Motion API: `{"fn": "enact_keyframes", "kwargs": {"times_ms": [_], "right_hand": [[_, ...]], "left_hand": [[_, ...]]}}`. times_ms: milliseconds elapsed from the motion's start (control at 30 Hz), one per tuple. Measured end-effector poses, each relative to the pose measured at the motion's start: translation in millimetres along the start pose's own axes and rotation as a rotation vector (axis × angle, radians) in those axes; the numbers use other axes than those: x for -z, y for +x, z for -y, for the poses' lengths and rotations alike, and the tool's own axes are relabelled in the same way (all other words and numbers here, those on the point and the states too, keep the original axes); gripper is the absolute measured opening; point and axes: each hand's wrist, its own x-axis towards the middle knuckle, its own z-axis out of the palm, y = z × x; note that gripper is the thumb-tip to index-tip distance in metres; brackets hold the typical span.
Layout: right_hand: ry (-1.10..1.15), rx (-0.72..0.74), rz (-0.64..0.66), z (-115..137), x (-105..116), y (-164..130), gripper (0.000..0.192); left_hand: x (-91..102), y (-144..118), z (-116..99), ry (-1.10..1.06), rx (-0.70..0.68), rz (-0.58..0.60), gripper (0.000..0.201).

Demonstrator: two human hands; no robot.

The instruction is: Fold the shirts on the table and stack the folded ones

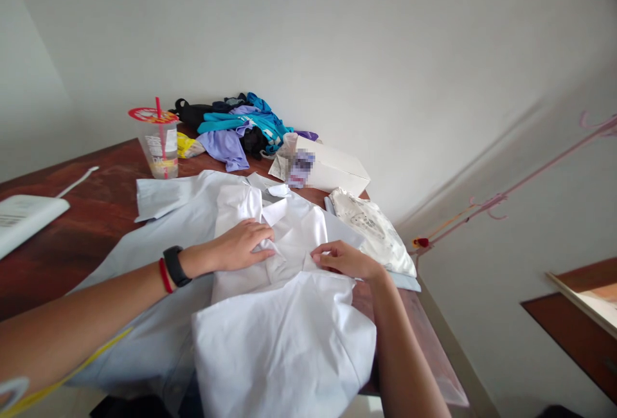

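Note:
A white shirt lies spread on the table with its collar toward the far side. Its near part is bunched and hangs over the front edge. Under it lies a larger pale blue-grey shirt, one short sleeve reaching left. My left hand rests on the white shirt's front, thumb and fingers closed around a fold of the cloth. At the shirt's right side, my right hand has its fingers curled, the thumb and forefinger pinching the fabric. A black band and a red bracelet circle my left wrist.
A plastic cup with a red straw stands at the back left. Behind are heaped clothes and a white box. Folded clothes lie right. A white device with a cable sits left. A pink rack leans right.

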Motion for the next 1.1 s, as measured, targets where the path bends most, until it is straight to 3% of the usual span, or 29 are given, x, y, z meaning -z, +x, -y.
{"fn": "enact_keyframes", "kwargs": {"times_ms": [133,400,667,1100], "right_hand": [[-0.139,-0.025,-0.066,-2.6,-8.6,9.9,0.032],[-0.195,-0.010,-0.096,-0.8,-12.1,13.7,0.031],[-0.207,0.148,-0.417,1.0,-26.9,26.8,0.039],[-0.324,0.171,-0.378,-2.8,-34.6,31.6,0.053]], "left_hand": [[-0.6,0.2,0.3,-0.009,-0.012,-0.003,0.017],[-0.3,-0.2,0.2,0.011,-0.009,0.007,0.017],[-0.9,-0.5,0.0,0.040,-0.016,0.021,0.019],[-3.0,-0.3,2.5,0.067,-0.039,0.008,0.019]]}}
